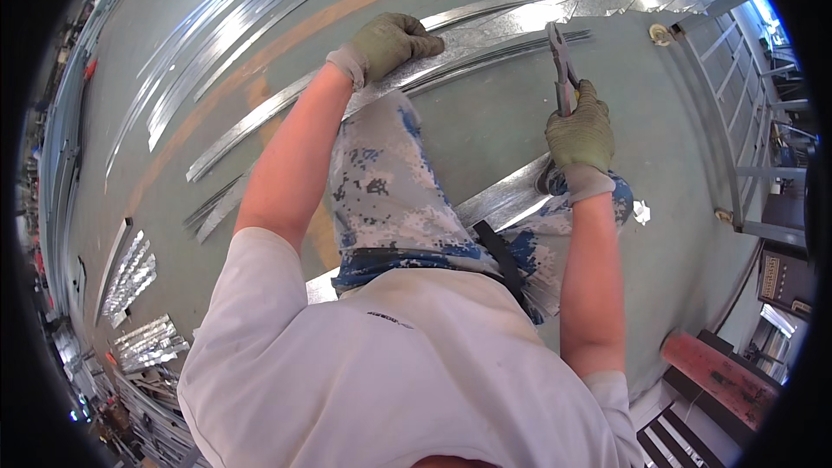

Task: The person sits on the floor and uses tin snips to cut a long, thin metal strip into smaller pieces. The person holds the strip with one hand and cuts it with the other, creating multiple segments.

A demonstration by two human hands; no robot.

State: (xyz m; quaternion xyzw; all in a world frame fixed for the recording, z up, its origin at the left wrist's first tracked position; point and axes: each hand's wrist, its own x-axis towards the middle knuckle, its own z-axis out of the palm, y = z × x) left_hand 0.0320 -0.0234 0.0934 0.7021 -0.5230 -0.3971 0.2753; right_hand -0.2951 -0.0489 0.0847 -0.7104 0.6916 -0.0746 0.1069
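Head view: metal strip [520, 19] lies far side, running left-right. Left hand [390, 46] on it, fingers curled; can't tell if grasping. Right hand [582, 133] clenched round pliers [562, 65], near side of strip. Small dark lettering on shirt [407, 373]. Left knee [381, 126] crowds strip; wheeled rack [716, 115] far right, red beam [719, 375] near right.

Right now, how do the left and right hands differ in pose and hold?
The left hand rests on a shiny metal strip; the right hand grips a plier-like tool. The left hand points rightward and sits farther forward; the right hand points forward. Both wear olive-green gloves with pale cuffs.
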